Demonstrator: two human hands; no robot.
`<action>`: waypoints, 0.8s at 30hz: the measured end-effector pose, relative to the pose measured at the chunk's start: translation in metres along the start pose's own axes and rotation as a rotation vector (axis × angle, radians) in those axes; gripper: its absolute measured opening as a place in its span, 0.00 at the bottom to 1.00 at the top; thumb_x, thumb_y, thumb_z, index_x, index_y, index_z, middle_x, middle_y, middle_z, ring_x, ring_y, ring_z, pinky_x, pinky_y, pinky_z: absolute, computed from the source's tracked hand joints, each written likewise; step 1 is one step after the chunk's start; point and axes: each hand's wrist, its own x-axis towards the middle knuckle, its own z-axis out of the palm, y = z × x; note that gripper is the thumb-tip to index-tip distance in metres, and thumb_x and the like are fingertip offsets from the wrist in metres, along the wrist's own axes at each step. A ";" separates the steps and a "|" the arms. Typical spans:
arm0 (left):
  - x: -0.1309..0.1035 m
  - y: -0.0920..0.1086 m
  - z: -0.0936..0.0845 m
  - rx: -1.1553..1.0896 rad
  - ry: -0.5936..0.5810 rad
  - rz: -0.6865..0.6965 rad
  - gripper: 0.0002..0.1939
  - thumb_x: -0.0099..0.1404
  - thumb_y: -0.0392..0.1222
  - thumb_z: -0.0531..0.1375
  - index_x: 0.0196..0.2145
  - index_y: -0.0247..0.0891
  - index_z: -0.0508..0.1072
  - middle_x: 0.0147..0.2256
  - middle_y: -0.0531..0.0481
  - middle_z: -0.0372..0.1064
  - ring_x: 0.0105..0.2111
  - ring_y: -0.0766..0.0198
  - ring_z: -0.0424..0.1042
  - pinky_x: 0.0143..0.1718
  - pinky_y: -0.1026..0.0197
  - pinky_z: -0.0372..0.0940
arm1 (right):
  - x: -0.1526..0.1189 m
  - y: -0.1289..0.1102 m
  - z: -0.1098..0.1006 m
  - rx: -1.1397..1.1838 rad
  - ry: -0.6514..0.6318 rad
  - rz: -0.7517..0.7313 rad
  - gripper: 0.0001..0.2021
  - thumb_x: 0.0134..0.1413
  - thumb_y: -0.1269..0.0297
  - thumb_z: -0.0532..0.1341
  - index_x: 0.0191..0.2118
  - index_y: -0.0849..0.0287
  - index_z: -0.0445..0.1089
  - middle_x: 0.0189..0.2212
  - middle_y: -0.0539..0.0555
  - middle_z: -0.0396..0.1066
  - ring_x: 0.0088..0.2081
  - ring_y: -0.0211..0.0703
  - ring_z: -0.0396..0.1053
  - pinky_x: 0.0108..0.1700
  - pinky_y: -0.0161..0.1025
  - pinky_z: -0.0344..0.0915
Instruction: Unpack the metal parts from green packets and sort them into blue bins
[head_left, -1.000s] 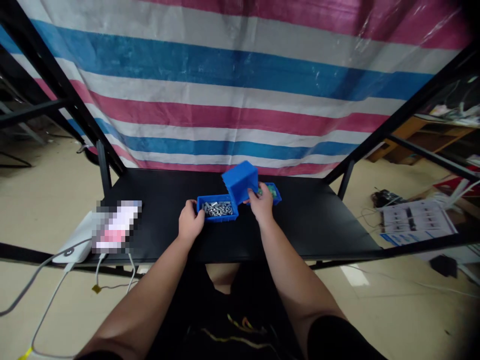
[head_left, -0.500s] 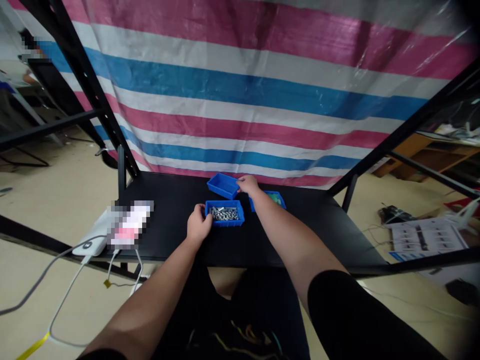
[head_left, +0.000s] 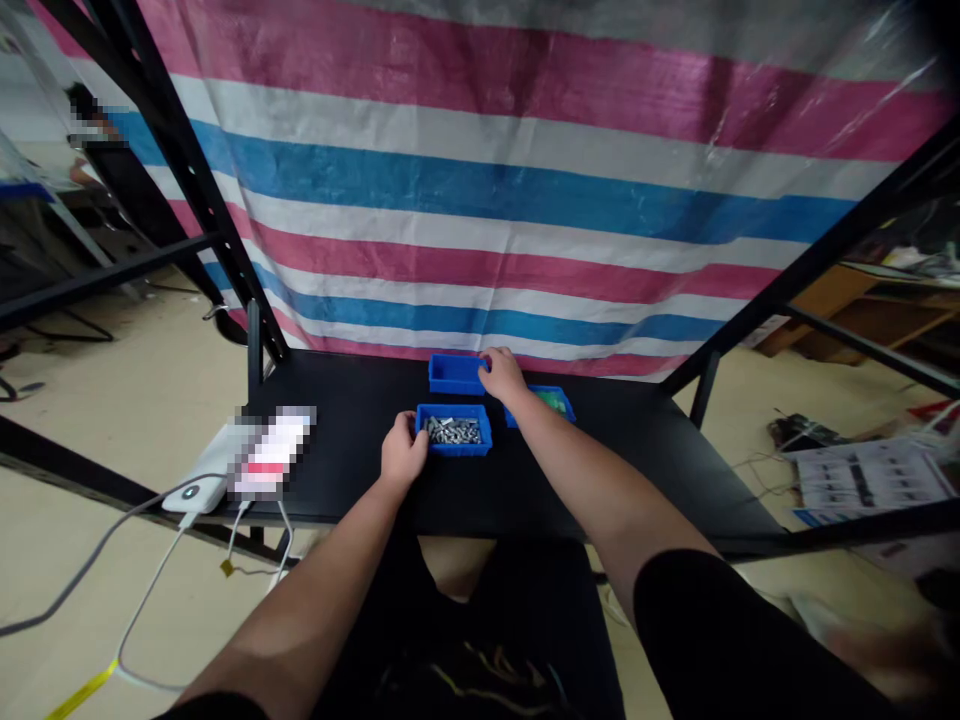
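Observation:
My left hand (head_left: 403,449) is closed on the left end of a blue plastic bin (head_left: 454,450), thumb over its rim. Small silvery metal parts (head_left: 454,431) fill that bin; their exact kind is too small to tell. Behind it lies an empty blue bin (head_left: 456,374), squared up with the table's back edge. My right hand (head_left: 501,374) grips this rear bin by its right end, fingers at the rim. Partly covered by my right forearm, a third blue bin (head_left: 574,408) holds green contents (head_left: 553,401).
The bins stand on a black table (head_left: 345,400) with a black metal frame. A striped plastic sheet (head_left: 480,180) hangs right behind it. At the left end lie a phone (head_left: 274,455) and a white power bank (head_left: 196,490) with cables. A seated person is far left.
The rear empty bin has turned from a slant to lie straight, with my right hand still at its right end. My left hand has stayed on the bin of metal parts. The view has shifted slightly.

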 end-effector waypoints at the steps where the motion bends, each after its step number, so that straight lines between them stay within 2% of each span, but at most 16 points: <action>1: 0.001 -0.001 0.001 -0.008 0.001 0.009 0.16 0.64 0.40 0.57 0.50 0.41 0.70 0.37 0.49 0.76 0.36 0.57 0.76 0.41 0.58 0.68 | -0.013 0.001 -0.002 0.022 0.031 -0.033 0.13 0.55 0.70 0.62 0.46 0.59 0.75 0.46 0.59 0.73 0.48 0.50 0.73 0.58 0.45 0.68; 3: 0.002 -0.004 0.002 -0.033 0.004 0.043 0.17 0.65 0.40 0.56 0.52 0.40 0.69 0.42 0.47 0.77 0.40 0.55 0.77 0.45 0.56 0.69 | -0.046 0.003 -0.002 0.098 0.032 -0.025 0.09 0.57 0.64 0.62 0.44 0.57 0.74 0.36 0.54 0.74 0.43 0.49 0.73 0.53 0.46 0.70; 5: 0.004 -0.007 0.004 -0.064 0.006 0.084 0.18 0.66 0.41 0.55 0.54 0.40 0.69 0.46 0.45 0.76 0.45 0.54 0.77 0.49 0.53 0.69 | -0.083 0.005 0.003 0.182 0.025 0.057 0.12 0.59 0.56 0.62 0.46 0.56 0.74 0.35 0.54 0.75 0.41 0.49 0.74 0.51 0.48 0.71; 7: 0.004 -0.008 0.005 -0.088 0.005 0.119 0.18 0.68 0.42 0.54 0.55 0.40 0.68 0.49 0.43 0.76 0.47 0.53 0.76 0.51 0.51 0.69 | -0.116 0.006 0.013 0.263 0.005 0.160 0.22 0.57 0.50 0.65 0.52 0.56 0.71 0.42 0.58 0.76 0.43 0.52 0.75 0.52 0.51 0.71; 8: 0.004 -0.008 0.006 -0.092 0.007 0.133 0.18 0.69 0.43 0.54 0.55 0.39 0.68 0.49 0.43 0.75 0.48 0.53 0.76 0.52 0.51 0.69 | -0.129 0.006 0.020 0.299 -0.008 0.183 0.26 0.54 0.49 0.67 0.55 0.56 0.70 0.47 0.61 0.75 0.48 0.55 0.75 0.55 0.53 0.70; 10: 0.003 -0.007 0.005 -0.083 0.022 0.151 0.19 0.69 0.44 0.54 0.56 0.39 0.67 0.50 0.42 0.75 0.48 0.52 0.76 0.53 0.50 0.69 | -0.145 0.006 0.032 0.379 -0.008 0.191 0.32 0.52 0.51 0.68 0.61 0.56 0.66 0.54 0.63 0.72 0.55 0.58 0.72 0.61 0.56 0.66; 14: 0.000 -0.003 0.003 -0.046 0.068 0.148 0.19 0.70 0.45 0.54 0.57 0.40 0.67 0.50 0.42 0.75 0.47 0.51 0.76 0.52 0.49 0.70 | -0.139 0.012 0.049 0.712 -0.039 0.128 0.34 0.51 0.58 0.67 0.64 0.53 0.60 0.57 0.59 0.70 0.57 0.54 0.71 0.64 0.55 0.64; 18: 0.003 -0.002 0.004 -0.053 0.171 0.164 0.19 0.72 0.45 0.54 0.58 0.40 0.67 0.51 0.41 0.73 0.51 0.50 0.74 0.56 0.46 0.68 | -0.116 0.021 0.057 1.098 -0.130 0.093 0.30 0.51 0.60 0.66 0.61 0.50 0.63 0.59 0.56 0.70 0.60 0.52 0.69 0.64 0.53 0.64; 24: 0.006 -0.004 0.008 -0.024 0.260 0.239 0.21 0.72 0.46 0.54 0.60 0.37 0.66 0.53 0.37 0.67 0.55 0.50 0.70 0.59 0.44 0.66 | -0.115 0.026 0.063 1.202 -0.120 0.091 0.29 0.52 0.57 0.69 0.60 0.49 0.65 0.60 0.56 0.68 0.62 0.52 0.66 0.64 0.53 0.63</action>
